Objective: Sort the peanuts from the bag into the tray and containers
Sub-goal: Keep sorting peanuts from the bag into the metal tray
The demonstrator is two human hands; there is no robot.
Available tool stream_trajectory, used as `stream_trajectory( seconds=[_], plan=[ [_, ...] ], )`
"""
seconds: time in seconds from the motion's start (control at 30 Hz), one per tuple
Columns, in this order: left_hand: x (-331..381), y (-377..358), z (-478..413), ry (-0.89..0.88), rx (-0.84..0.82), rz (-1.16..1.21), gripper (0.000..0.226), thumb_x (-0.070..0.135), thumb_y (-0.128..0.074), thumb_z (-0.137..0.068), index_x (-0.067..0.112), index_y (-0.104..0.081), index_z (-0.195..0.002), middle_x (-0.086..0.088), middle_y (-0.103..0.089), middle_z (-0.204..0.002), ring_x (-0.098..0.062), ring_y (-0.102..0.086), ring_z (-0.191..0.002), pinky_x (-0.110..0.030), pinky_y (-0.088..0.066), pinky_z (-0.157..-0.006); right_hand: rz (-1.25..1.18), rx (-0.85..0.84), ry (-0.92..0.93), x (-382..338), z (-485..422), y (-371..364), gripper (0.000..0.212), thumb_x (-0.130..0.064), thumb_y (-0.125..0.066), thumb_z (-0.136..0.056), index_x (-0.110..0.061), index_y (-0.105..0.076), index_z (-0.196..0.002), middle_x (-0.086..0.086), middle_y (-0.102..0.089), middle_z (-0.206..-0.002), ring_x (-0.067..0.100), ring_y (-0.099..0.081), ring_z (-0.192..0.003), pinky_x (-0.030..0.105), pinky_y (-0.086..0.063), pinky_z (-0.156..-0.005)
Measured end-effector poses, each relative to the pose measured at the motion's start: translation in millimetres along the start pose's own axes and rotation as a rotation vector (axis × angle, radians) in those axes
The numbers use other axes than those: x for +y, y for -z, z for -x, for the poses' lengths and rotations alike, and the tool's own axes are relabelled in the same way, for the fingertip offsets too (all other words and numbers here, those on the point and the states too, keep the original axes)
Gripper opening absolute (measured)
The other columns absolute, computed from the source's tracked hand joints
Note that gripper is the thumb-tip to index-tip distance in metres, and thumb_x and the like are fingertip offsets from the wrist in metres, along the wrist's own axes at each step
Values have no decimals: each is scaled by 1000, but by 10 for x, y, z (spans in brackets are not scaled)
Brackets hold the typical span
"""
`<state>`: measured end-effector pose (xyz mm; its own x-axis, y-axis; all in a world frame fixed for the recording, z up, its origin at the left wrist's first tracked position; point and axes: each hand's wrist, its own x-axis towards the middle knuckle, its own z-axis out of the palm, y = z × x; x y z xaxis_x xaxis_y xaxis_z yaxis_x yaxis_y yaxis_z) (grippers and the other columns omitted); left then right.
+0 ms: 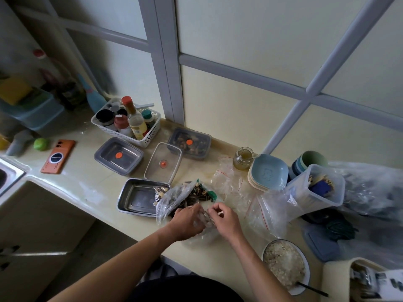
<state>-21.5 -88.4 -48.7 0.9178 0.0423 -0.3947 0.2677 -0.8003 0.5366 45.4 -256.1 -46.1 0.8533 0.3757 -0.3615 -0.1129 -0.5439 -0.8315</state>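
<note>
A clear plastic bag (174, 198) holding dark and pale nuts lies on the counter, its open end spilling a few over the rim of a steel tray (135, 198). My left hand (187, 221) and my right hand (224, 219) both pinch the bag's near end, fingers curled into the plastic. Beyond stand a grey-rimmed steel container (118, 155), a clear lid or box (163, 163) with an orange dot, and a lidded container (189, 142) full of dark pieces.
A white basket of bottles (126, 122) sits at the back. An orange phone (58, 155) lies left, near the sink (8, 173). Right: empty zip bags (250, 199), a jar (243, 158), stacked blue plates (268, 172), a tall tub (316, 188), a bowl of grain (285, 265).
</note>
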Motion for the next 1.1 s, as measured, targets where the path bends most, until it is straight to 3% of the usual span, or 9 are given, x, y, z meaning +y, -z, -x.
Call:
stream_trajectory(
  seconds=[0.2, 0.3, 0.37, 0.5, 0.6, 0.77, 0.97, 1.03, 1.1],
  plan=[
    [-42, -18, -5, 63, -21, 243, 37, 45, -53, -78, 17, -56, -103, -3, -72, -93, -27, -65, -86, -38, -52, -76, 48, -140, 111, 43, 37, 16, 13, -31, -66, -95, -25, -72, -84, -9, -73, -84, 10, -67, -82, 30, -53, -77],
    [-11, -2, 2, 52, -41, 274, 40, 45, -54, -79, 12, -58, -103, -5, -72, -94, -27, -64, -86, -35, -48, -75, 51, -256, 111, 73, 66, 11, 7, -32, -69, -92, -31, -76, -96, -13, -76, -97, 7, -70, -92, 25, -55, -85],
    [3, 16, 20, 20, -62, 221, 46, 47, -50, -75, 11, -56, -104, -9, -70, -97, -31, -64, -89, -36, -47, -75, 62, -323, 96, 80, 71, 24, 20, -31, -71, -92, -31, -76, -111, -13, -75, -109, 4, -69, -100, 18, -52, -89],
    [-20, 58, 91, -41, -108, -24, 76, 65, -46, -63, 18, -46, -122, -4, -58, -116, -26, -54, -110, -42, -46, -91, 2, -394, 40, -18, 119, 95, 25, -31, -69, -98, -33, -71, -122, -7, -73, -116, -10, -64, -74, 8, -45, -64],
    [-67, 42, 95, -40, -135, -111, 92, 74, -52, -58, 20, -41, -131, 1, -56, -123, -19, -49, -116, -42, -43, -98, -111, -386, -30, -61, 140, 106, 17, -28, -65, -101, -29, -71, -117, -5, -74, -97, -6, -61, -57, 16, -45, -54],
    [-51, 43, 78, -27, -109, -53, 50, 49, -69, -79, 19, -53, -115, -1, -68, -108, -26, -63, -102, -38, -48, -82, -130, -429, 8, -88, 162, 120, 25, -40, -65, -97, -20, -79, -100, -5, -72, -84, 12, -56, -50, 25, -45, -53],
    [-27, 100, 137, -14, -141, 195, 54, 56, -62, -69, 20, -62, -110, 4, -71, -95, -17, -66, -88, -37, -54, -79, -137, -414, 36, -142, 205, 162, 15, -23, -64, -102, -30, -76, -108, -13, -75, -95, -4, -58, -54, 21, -47, -54],
    [-23, 115, 144, -16, -135, 238, 51, 56, -62, -70, 21, -64, -107, 5, -71, -93, -13, -65, -83, -33, -53, -77, -153, -416, 51, -126, 209, 174, 17, -25, -63, -103, -33, -77, -106, -18, -74, -86, 1, -58, -54, 22, -47, -56],
    [-26, 127, 156, 9, -113, 254, 48, 60, -60, -69, 22, -64, -98, 4, -72, -90, -13, -65, -79, -33, -52, -74, -151, -308, 47, -52, 189, 144, 18, -28, -62, -100, -34, -79, -99, -10, -75, -83, 11, -60, -55, 24, -48, -60]
  ],
)
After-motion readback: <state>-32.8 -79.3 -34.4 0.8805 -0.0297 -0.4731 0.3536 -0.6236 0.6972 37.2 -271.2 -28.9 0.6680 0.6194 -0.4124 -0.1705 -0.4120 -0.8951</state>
